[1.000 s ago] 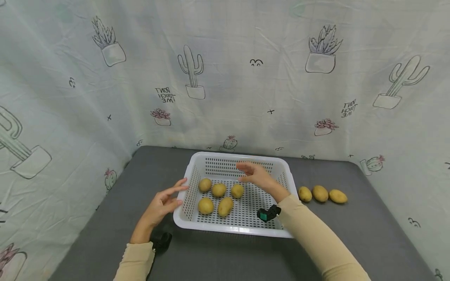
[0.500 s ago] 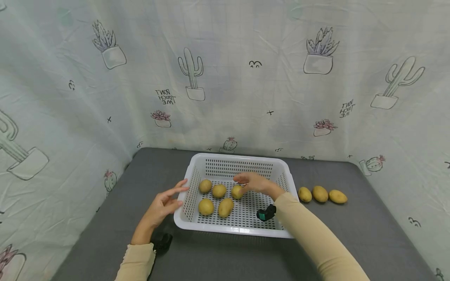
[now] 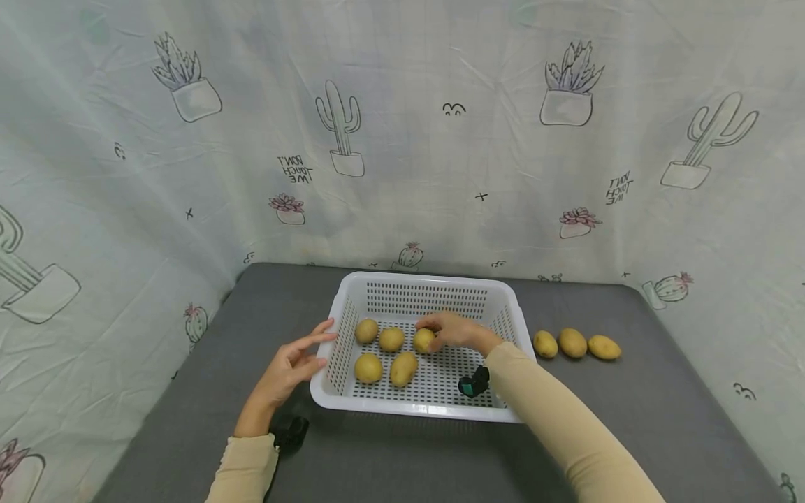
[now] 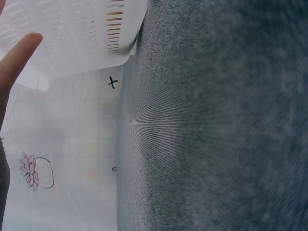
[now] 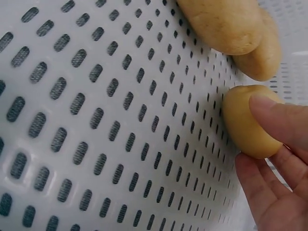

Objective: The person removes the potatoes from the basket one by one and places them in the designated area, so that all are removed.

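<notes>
In the head view a white perforated plastic basket stands on the grey table with several yellow potatoes in it. My right hand reaches inside and pinches the rightmost potato. The right wrist view has the thumb on one side of this potato and the fingertips on the other, close to the perforated floor. At the basket's left side my left hand rests its spread, loosely bent fingers against the rim. One finger shows beside the white wall in the left wrist view.
Three more potatoes lie in a row on the table, right of the basket. Inside it, a round potato and a longer one sit at the front. A cactus-print curtain hangs behind and at both sides.
My right hand has come down and slightly left onto the rightmost potato in the basket, and its fingers have closed round it. My left hand stays at the rim.
</notes>
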`<state>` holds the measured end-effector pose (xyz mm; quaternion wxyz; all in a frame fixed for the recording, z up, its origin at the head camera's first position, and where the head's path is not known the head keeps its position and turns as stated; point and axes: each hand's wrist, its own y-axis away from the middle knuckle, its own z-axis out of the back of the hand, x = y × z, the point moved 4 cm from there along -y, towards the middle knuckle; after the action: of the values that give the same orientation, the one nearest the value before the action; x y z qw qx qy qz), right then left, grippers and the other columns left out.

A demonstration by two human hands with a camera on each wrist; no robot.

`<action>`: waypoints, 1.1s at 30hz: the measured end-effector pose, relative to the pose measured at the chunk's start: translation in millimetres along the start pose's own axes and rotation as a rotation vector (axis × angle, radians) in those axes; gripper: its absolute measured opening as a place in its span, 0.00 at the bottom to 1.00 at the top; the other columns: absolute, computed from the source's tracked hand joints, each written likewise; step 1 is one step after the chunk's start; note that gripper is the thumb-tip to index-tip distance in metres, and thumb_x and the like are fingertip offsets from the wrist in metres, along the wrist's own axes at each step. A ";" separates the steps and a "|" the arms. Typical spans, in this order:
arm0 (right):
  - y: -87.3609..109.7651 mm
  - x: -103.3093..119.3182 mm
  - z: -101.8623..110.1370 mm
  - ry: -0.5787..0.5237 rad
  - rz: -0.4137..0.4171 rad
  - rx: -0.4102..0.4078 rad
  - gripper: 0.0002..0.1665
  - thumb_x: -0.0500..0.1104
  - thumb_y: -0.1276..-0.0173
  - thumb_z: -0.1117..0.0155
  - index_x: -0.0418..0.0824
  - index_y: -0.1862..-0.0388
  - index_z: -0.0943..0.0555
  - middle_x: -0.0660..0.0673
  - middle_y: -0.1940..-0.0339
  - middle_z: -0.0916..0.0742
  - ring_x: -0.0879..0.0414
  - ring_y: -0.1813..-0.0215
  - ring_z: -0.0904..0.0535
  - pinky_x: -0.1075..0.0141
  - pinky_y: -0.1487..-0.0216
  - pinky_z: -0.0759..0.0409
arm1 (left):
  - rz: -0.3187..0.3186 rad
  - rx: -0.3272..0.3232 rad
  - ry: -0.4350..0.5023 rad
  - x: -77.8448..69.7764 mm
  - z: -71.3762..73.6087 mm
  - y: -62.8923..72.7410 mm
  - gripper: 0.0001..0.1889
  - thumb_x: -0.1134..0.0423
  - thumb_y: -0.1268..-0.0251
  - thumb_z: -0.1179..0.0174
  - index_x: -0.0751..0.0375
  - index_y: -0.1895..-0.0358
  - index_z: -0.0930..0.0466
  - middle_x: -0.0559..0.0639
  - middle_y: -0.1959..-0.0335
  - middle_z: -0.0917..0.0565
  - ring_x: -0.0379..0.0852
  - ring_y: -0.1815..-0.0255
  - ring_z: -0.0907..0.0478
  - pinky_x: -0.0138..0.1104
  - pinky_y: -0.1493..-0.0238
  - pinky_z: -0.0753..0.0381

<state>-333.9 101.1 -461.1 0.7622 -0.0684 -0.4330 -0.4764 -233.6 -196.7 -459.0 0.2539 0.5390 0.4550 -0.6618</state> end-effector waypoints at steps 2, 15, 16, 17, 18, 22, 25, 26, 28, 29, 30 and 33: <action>-1.1 -0.2 -0.6 0.029 0.005 -0.006 0.34 0.34 0.46 0.29 0.39 0.37 0.25 0.43 0.38 0.21 0.49 0.38 0.27 0.52 0.35 0.33 | 0.003 -0.005 -0.001 0.5 0.0 0.3 0.24 0.77 0.34 0.49 0.85 0.37 0.40 0.61 0.24 0.51 0.54 0.52 0.18 0.37 0.58 0.18; -6.0 -2.9 -2.6 0.086 0.028 -0.030 0.30 0.33 0.48 0.28 0.44 0.43 0.21 0.48 0.45 0.17 0.53 0.43 0.24 0.54 0.37 0.30 | -0.004 -0.009 0.002 0.4 -0.1 0.7 0.23 0.78 0.35 0.49 0.86 0.38 0.40 0.61 0.24 0.50 0.53 0.51 0.18 0.37 0.59 0.17; -5.8 -2.5 -2.1 0.089 0.034 -0.034 0.31 0.33 0.48 0.28 0.44 0.43 0.21 0.48 0.45 0.17 0.52 0.43 0.24 0.53 0.38 0.30 | -0.005 -0.008 0.005 0.4 -0.1 0.6 0.23 0.78 0.35 0.49 0.86 0.38 0.40 0.60 0.24 0.49 0.53 0.52 0.18 0.37 0.59 0.17; -5.4 -1.8 -1.5 0.093 0.042 -0.036 0.31 0.33 0.48 0.27 0.43 0.43 0.21 0.48 0.45 0.17 0.52 0.43 0.24 0.53 0.38 0.29 | -0.006 -0.007 0.006 0.3 0.0 0.6 0.23 0.78 0.35 0.49 0.86 0.38 0.40 0.59 0.24 0.49 0.53 0.52 0.18 0.37 0.59 0.17; -5.0 -1.0 -0.6 0.097 0.048 -0.038 0.31 0.33 0.49 0.27 0.43 0.43 0.21 0.47 0.45 0.17 0.52 0.43 0.24 0.53 0.38 0.29 | -0.007 -0.005 0.009 0.2 0.0 0.6 0.23 0.78 0.35 0.49 0.86 0.38 0.40 0.59 0.24 0.49 0.53 0.52 0.18 0.37 0.60 0.17; -2.1 1.7 3.3 0.095 0.068 -0.049 0.32 0.33 0.49 0.28 0.44 0.42 0.21 0.47 0.43 0.18 0.49 0.40 0.25 0.52 0.38 0.30 | -0.009 -0.001 0.017 1.2 -0.6 0.5 0.23 0.78 0.34 0.50 0.86 0.38 0.40 0.56 0.24 0.48 0.53 0.53 0.17 0.37 0.60 0.17; 0.9 5.2 7.8 0.081 0.087 -0.061 0.32 0.33 0.47 0.29 0.43 0.40 0.22 0.45 0.41 0.19 0.47 0.38 0.27 0.51 0.38 0.30 | -0.009 0.002 0.014 1.7 -0.9 0.3 0.23 0.78 0.34 0.50 0.85 0.38 0.40 0.56 0.24 0.48 0.53 0.53 0.17 0.37 0.60 0.17; 2.2 7.1 9.3 0.065 0.094 -0.066 0.32 0.33 0.47 0.29 0.42 0.40 0.23 0.44 0.41 0.20 0.46 0.37 0.28 0.50 0.38 0.30 | -0.008 0.003 0.012 1.8 -0.9 0.2 0.23 0.78 0.34 0.50 0.85 0.38 0.40 0.56 0.24 0.48 0.53 0.53 0.17 0.37 0.60 0.17; 4.5 10.0 12.3 0.051 0.102 -0.079 0.33 0.34 0.46 0.30 0.41 0.39 0.24 0.43 0.41 0.20 0.45 0.37 0.28 0.51 0.40 0.28 | -0.007 0.005 0.009 2.1 -0.7 0.1 0.23 0.78 0.34 0.50 0.85 0.38 0.40 0.56 0.24 0.48 0.53 0.53 0.17 0.37 0.60 0.17; 5.7 11.7 13.9 0.046 0.107 -0.086 0.32 0.34 0.45 0.30 0.41 0.38 0.24 0.43 0.41 0.20 0.45 0.38 0.27 0.51 0.41 0.28 | -0.005 0.004 0.008 2.2 -0.5 0.1 0.23 0.78 0.34 0.50 0.85 0.38 0.40 0.56 0.24 0.48 0.53 0.53 0.17 0.37 0.60 0.17; 6.5 13.2 15.2 0.036 0.108 -0.092 0.32 0.34 0.45 0.30 0.41 0.38 0.24 0.43 0.42 0.20 0.46 0.39 0.27 0.52 0.41 0.27 | -0.006 0.004 0.007 2.3 -0.3 0.1 0.23 0.78 0.34 0.50 0.85 0.38 0.40 0.56 0.24 0.49 0.53 0.53 0.17 0.37 0.60 0.17; 8.2 15.7 19.1 0.026 0.117 -0.118 0.32 0.36 0.44 0.30 0.41 0.38 0.24 0.44 0.43 0.19 0.49 0.43 0.25 0.54 0.44 0.26 | -0.008 -0.003 0.007 2.4 0.3 -0.1 0.23 0.78 0.34 0.50 0.85 0.38 0.40 0.59 0.24 0.50 0.53 0.52 0.18 0.37 0.59 0.17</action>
<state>-336.1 104.9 -435.5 0.7889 -0.1320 -0.3896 -0.4565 -234.4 -196.6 -461.2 0.2504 0.5393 0.4590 -0.6601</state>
